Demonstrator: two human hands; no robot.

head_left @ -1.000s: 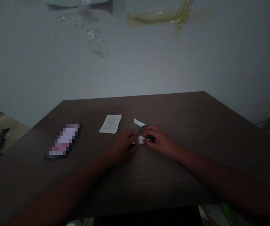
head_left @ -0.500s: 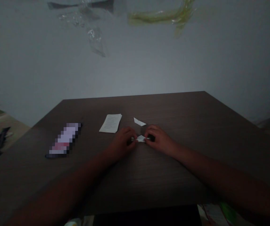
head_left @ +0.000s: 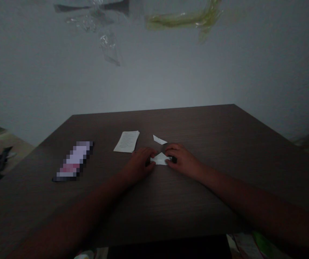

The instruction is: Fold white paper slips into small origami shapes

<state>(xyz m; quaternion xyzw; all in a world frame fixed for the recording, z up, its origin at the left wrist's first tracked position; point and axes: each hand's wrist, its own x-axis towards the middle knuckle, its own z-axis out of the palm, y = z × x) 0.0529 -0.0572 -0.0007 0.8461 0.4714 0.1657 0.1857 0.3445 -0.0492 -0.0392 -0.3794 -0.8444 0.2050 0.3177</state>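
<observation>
Between my hands lies a small folded piece of paper (head_left: 160,159), white with printed lines and a pointed top. My left hand (head_left: 140,163) grips its left edge between thumb and fingers. On the opposite edge, my right hand (head_left: 181,158) holds the paper the same way, fingers curled. Just beyond the hands rests another folded paper strip (head_left: 159,139), slanted on the table. To the left of it is a stack of printed paper sheets (head_left: 127,141).
A phone (head_left: 73,161), its screen blurred into blocks, lies on the left part of the brown table (head_left: 197,126). Behind the table rises a pale wall (head_left: 159,72) with clear and yellow tape (head_left: 181,21) on it. Assorted items sit below the table's left side.
The folded paper between my hands now shows more of its printed surface and looks wider and flatter. Both hands stay in nearly the same place, with the fingers slightly shifted.
</observation>
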